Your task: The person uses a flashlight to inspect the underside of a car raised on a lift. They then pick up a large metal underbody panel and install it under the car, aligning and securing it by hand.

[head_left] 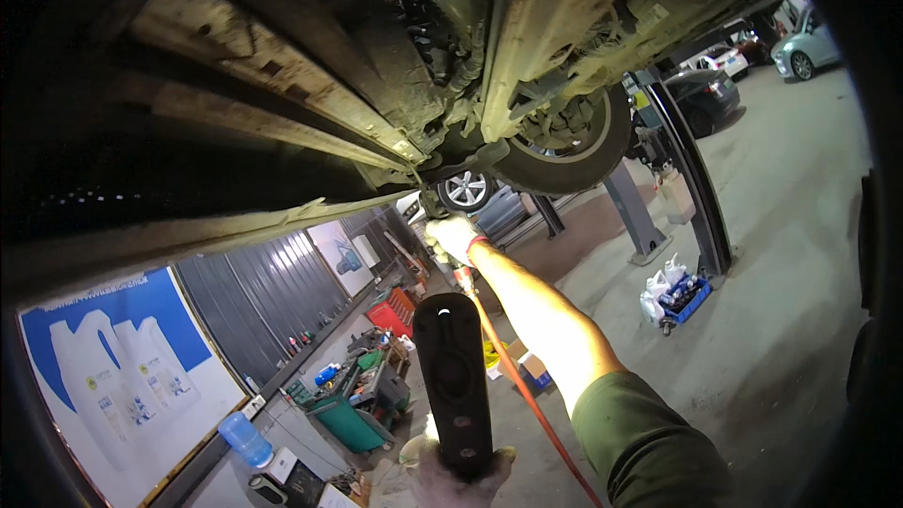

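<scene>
Overhead is the dirty underside of a raised car, with a wheel at its far end. My right hand, in a pale glove, reaches up to the car's lower edge. It is closed round an air wrench, whose dark front end points up at the underbody; whether it touches a bolt is hidden. A red air hose runs down from the tool. Low in the middle, my left hand grips a long black work light, seen from its dark back. Bright light falls on my right forearm.
Lift posts stand right, with a blue crate of bottles beside them. A green tool cart, a red cabinet and a water dispenser bottle line the left wall. Boxes sit on the floor beyond the hose.
</scene>
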`<state>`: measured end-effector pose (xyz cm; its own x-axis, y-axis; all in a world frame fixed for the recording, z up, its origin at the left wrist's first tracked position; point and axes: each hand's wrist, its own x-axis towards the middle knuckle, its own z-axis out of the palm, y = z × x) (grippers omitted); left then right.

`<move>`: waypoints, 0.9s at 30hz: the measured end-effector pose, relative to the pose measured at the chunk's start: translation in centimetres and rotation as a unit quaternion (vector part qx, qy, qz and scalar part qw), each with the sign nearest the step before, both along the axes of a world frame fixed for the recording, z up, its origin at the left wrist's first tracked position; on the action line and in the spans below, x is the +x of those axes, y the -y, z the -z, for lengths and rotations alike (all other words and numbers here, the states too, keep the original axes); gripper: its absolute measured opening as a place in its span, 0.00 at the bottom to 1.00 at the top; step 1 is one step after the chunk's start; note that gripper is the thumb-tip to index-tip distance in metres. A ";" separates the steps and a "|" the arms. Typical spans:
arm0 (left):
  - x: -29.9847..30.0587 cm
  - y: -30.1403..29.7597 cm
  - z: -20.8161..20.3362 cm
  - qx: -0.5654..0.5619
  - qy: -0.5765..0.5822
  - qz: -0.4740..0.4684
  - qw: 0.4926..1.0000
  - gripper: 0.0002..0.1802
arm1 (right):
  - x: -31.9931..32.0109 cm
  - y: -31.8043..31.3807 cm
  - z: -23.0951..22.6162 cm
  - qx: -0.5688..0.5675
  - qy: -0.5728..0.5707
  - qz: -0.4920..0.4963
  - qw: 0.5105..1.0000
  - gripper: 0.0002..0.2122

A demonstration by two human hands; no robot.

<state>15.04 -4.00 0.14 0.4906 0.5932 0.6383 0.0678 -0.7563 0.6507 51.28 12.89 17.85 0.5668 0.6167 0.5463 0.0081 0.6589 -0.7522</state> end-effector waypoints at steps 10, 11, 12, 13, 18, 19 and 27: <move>-2.0 1.6 -0.3 0.136 0.020 -0.001 0.990 0.27 | -8.5 7.0 0.8 0.101 0.039 -0.021 0.994 0.01; -2.1 2.1 -0.2 0.133 0.045 0.006 0.990 0.27 | -9.7 8.2 0.7 0.099 0.037 -0.015 0.994 0.01; -2.4 2.6 -0.3 0.138 0.044 0.010 0.989 0.27 | -10.1 8.4 0.5 0.110 0.043 -0.026 0.993 0.01; -2.7 3.1 -0.3 0.144 0.043 0.014 0.989 0.27 | -10.5 8.6 0.3 0.120 0.050 -0.037 0.991 0.01; -5.0 5.6 -0.9 0.143 0.068 0.070 0.985 0.25 | -14.8 11.8 -1.5 0.125 0.072 0.053 0.988 0.05; -5.6 6.1 -0.8 0.121 0.085 0.069 0.987 0.24 | -16.1 13.2 -1.9 0.156 0.067 -0.070 0.983 0.06; -9.9 8.8 -0.7 0.059 0.095 0.157 0.981 0.20 | -24.6 20.8 -3.9 0.253 0.082 -0.105 0.958 0.04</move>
<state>5.18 -12.81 0.85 0.5024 0.3491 0.7911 -0.2944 -0.7911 0.5361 26.69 -7.96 21.74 0.3399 0.3408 0.8765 -0.0748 0.9389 -0.3360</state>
